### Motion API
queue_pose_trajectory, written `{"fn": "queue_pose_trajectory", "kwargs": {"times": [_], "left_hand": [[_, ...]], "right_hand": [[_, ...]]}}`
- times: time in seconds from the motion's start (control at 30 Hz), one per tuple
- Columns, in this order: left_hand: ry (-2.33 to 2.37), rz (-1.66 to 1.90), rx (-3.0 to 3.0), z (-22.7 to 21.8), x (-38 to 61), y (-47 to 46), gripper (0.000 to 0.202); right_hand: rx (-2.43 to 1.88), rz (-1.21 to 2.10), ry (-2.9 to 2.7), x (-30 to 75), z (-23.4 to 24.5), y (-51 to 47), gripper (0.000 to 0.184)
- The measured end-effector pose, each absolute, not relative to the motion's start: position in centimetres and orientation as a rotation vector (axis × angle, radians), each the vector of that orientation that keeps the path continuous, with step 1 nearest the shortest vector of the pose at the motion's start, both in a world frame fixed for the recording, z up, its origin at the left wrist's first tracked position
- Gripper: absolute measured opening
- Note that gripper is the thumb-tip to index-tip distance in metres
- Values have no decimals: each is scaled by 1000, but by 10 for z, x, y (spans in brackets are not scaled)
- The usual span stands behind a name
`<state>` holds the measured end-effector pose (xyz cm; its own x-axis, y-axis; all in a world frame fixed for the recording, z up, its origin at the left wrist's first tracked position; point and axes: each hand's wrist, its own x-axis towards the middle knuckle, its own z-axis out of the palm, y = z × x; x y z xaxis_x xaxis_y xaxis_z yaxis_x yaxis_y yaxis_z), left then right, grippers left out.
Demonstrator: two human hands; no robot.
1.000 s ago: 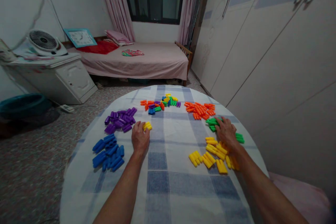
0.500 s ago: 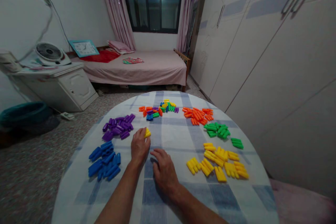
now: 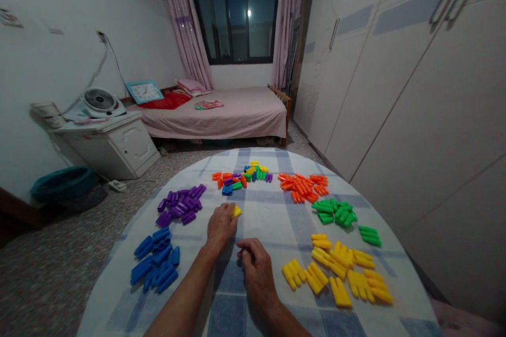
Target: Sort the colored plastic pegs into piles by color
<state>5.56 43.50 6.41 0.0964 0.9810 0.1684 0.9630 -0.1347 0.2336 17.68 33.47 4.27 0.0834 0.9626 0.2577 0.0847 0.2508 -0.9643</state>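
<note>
**Left hand [image 3: 221, 227] grasping the yellow piece [image 3: 236, 212]; right hand [image 3: 259, 268] loosely bent**

Head camera feed; I am taking the yellow piece as my reference point for all positions.

I am seeing the yellow piece lying on the cloth-covered bench [image 3: 276, 226], its right end showing past the left hand. The left fingers [image 3: 227, 209] are grasping it; most of it is being hidden by them. The right hand is standing nearer to me than the piece and slightly to its right, apart from it. Its fingers are lying bent inward by the thumb; the palm side is facing away, so I cannot tell whether they are clasping anything.

Left of the yellow piece, a purple pile [image 3: 184, 205] is sitting near the far side of the left hand. Left and nearer to me, a blue pile [image 3: 157, 263] is lying. Beyond the piece, a mixed-colour cluster [image 3: 243, 183] is spreading out. To its right and beyond, I am noting an orange pile [image 3: 301, 187]. Well to its right, a green pile [image 3: 336, 211] is sitting, with a single green piece [image 3: 370, 236] lying apart, farther right. Right and nearer to me, a yellow group [image 3: 340, 258] is lying spread.

Far beyond the piece, a bed [image 3: 247, 110] is standing; a fan [image 3: 100, 100] is resting on a white cabinet [image 3: 135, 145], beyond and far left.
</note>
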Motion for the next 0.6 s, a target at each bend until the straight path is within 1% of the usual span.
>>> {"fn": "queue_pose_trajectory", "kwargs": {"times": [0.1,0.23,0.27,0.4,0.5,0.6], "left_hand": [[1998,360,2355,82,65,454,38],[1880,544,2532,114,86,500,31],[1837,557,2554,121,93,516,32],[1763,421,2562,128,123,581,43],[1750,250,2503,121,140,622,53],[1759,169,2428,112,151,654,65]], "right_hand": [[-1151,965,-1187,177,41,335,26],[-1210,1024,-1147,176,37,335,25],[-1205,1023,-1180,175,36,335,24],[-1183,994,-1233,170,25,334,22],[-1190,934,-1230,167,13,335,22],[-1200,868,-1290,165,0,338,22]]}}
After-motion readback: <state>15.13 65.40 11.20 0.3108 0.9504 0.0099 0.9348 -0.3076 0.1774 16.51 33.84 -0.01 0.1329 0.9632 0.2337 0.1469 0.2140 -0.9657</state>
